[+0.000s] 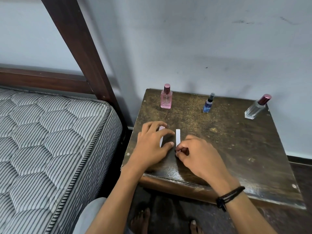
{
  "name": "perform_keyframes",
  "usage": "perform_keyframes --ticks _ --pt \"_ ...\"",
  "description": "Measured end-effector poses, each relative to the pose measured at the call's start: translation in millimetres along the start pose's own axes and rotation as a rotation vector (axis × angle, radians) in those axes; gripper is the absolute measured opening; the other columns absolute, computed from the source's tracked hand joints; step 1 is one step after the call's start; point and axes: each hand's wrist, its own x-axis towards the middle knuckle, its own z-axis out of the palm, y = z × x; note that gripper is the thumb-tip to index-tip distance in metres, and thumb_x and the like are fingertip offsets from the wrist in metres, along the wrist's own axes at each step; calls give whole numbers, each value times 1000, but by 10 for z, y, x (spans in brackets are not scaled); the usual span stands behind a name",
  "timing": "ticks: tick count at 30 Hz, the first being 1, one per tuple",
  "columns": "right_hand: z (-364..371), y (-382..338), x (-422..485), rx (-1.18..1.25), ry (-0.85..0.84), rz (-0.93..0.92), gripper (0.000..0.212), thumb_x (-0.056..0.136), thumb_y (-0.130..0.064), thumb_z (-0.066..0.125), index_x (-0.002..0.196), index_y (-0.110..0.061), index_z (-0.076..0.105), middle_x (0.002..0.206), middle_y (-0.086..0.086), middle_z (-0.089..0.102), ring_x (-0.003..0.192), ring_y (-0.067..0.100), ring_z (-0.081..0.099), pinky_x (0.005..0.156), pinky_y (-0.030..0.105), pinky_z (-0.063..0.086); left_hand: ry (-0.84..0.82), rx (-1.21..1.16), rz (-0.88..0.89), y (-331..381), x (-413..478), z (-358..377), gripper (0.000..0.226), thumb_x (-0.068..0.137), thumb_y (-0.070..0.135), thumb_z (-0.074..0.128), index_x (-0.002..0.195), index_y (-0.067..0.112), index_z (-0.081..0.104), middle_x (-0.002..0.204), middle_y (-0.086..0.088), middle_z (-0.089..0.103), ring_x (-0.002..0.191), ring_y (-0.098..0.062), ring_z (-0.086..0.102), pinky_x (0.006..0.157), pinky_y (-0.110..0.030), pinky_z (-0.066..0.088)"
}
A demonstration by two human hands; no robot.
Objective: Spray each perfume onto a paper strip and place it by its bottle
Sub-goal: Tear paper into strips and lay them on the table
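Three perfume bottles stand along the back of a dark wooden table (236, 141): a pink bottle (166, 98) at the left, a small blue spray bottle (208, 103) in the middle, a clear bottle with a maroon cap (257, 107) at the right. Two white paper strips lie near the table's front left. My left hand (152, 146) rests spread over the left strip (161, 139), fingers on it. My right hand (199, 154) pinches the near end of the right strip (178, 137) between thumb and forefinger.
A striped mattress (50, 141) on a dark wooden bed frame (79, 41) sits close to the table's left side. A grey wall stands right behind the bottles. My bare feet (140, 220) are on the dark floor below the table's front edge.
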Motion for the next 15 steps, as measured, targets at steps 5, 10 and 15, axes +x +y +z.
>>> perform_keyframes --ticks 5,10,15 --pt "-41 24 -8 33 -56 -16 18 93 -40 70 106 -30 77 98 -13 57 90 10 62 79 34 53 -50 42 23 -9 -34 76 37 90 46 65 127 49 59 151 20 31 147 -9 5 113 -44 18" --pt "-53 32 -3 35 -83 -27 22 94 -39 70 112 -30 78 100 -12 57 95 12 63 84 36 53 -57 37 8 -1 -33 116 34 95 43 59 129 52 58 156 20 27 148 -7 1 116 -44 13" --pt "-56 56 3 33 -100 -37 21 96 -39 68 110 -30 79 101 -11 57 93 13 62 81 38 53 -70 33 -15 -7 -28 131 34 96 44 57 129 53 56 158 20 26 147 -4 -1 117 -45 10"
